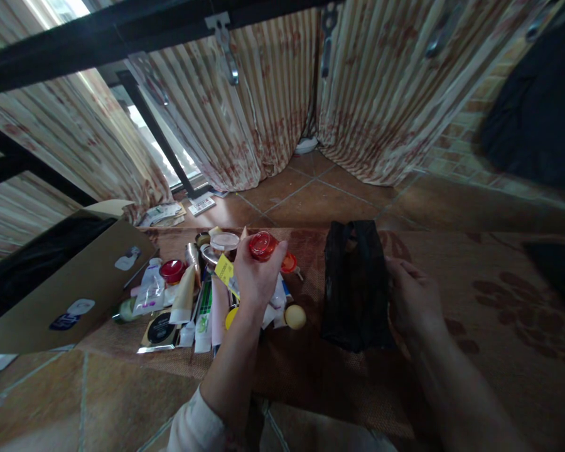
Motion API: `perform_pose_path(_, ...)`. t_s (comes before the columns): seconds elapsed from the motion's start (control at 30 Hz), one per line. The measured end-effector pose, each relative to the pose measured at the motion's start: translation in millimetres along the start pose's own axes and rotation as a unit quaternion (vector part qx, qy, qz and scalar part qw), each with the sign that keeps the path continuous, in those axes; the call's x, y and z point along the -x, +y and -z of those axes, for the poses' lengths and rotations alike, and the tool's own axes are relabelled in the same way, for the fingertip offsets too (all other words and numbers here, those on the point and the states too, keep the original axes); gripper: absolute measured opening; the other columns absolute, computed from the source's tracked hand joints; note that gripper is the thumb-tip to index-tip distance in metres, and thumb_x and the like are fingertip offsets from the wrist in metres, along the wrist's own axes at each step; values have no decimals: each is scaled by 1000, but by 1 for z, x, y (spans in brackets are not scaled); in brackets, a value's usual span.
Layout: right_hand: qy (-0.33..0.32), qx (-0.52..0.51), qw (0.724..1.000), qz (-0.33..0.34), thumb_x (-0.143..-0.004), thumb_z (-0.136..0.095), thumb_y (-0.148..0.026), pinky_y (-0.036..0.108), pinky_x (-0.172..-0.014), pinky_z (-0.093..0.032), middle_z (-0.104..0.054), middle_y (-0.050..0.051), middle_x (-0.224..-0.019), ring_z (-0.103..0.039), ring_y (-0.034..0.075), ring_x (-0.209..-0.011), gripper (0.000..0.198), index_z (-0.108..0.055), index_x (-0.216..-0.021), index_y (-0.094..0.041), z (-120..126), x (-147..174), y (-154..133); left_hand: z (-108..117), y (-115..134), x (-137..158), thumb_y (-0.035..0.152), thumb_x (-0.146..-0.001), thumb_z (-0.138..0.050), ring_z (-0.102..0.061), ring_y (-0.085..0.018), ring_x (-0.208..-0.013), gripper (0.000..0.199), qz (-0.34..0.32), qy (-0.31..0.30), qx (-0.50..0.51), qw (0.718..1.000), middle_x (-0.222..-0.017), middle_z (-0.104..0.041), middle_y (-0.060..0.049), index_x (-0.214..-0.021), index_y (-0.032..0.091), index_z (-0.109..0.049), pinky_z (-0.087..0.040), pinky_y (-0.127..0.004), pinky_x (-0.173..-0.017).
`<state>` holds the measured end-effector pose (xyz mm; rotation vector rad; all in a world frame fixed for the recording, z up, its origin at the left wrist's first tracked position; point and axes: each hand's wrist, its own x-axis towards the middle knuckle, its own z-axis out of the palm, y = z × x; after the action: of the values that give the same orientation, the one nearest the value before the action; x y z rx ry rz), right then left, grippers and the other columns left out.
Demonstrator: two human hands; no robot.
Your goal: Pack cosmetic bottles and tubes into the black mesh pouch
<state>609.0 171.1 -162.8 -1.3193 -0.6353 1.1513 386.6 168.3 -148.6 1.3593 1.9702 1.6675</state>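
My left hand (254,279) is closed around a small red jar (262,245), raised over a pile of cosmetics. Close to that hand lie a red round lid-like piece (289,262), a yellow card (226,274) and a pale round container (295,317). A black plastic bag (355,295) stands upright with its handles on top, to the right of the pile. At the bag's right edge is my right hand (417,292), its fingers curled and pinching the side of the bag. What the bag holds is hidden.
Left of the bag are several tubes (183,298), a dark red jar (172,271) and a flat black compact (161,328) on a brown patterned cloth (452,376). A cardboard box (70,295) lined with black plastic stands at the left. Curtains (273,100) hang behind.
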Motion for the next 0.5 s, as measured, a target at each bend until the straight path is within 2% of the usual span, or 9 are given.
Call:
perform_pose_path(0.13, 19, -27, 999, -27, -63, -74, -31, 23, -53, -51, -64, -2, -60, -61, 12, -55, 14, -68, -67, -19, -1, 1, -1, 3, 1, 0, 47, -66, -73, -59, -17, -69, 36, 16, 25, -41, 999, -76, -65, 0, -88, 19, -65, -47, -29, -70)
perform_pose_path(0.27, 12, -36, 999, -29, -64, -73, -30, 22, -53, -50, -64, -2, -61, -60, 11, -55, 11, -68, -66, -20, 0, 1, -1, 4, 2, 0, 47, -66, -72, -58, -16, -66, 32, 48, 29, -13, 998, -71, -64, 1, -81, 19, -66, -46, -28, -65)
perform_pose_path(0.4, 21, -35, 999, -24, -63, -74, -29, 21, -56, -50, -66, -1, -65, -60, 10, -59, 12, -70, -69, -19, 0, -1, -1, 3, 3, -4, 45, -67, -70, -54, -12, -57, 32, 139, 24, 101, 985, -68, -62, 0, -79, 16, -65, -44, -23, -54)
perform_pose_path(0.5, 17, -34, 999, -18, -62, -74, -29, 21, -56, -50, -67, -1, -66, -60, 11, -59, 15, -70, -71, -19, 0, -2, 0, 3, 5, -8, 41, -65, -71, -53, -8, -51, 33, 201, 21, 227, 953, -73, -63, 0, -83, 15, -64, -45, -21, -49)
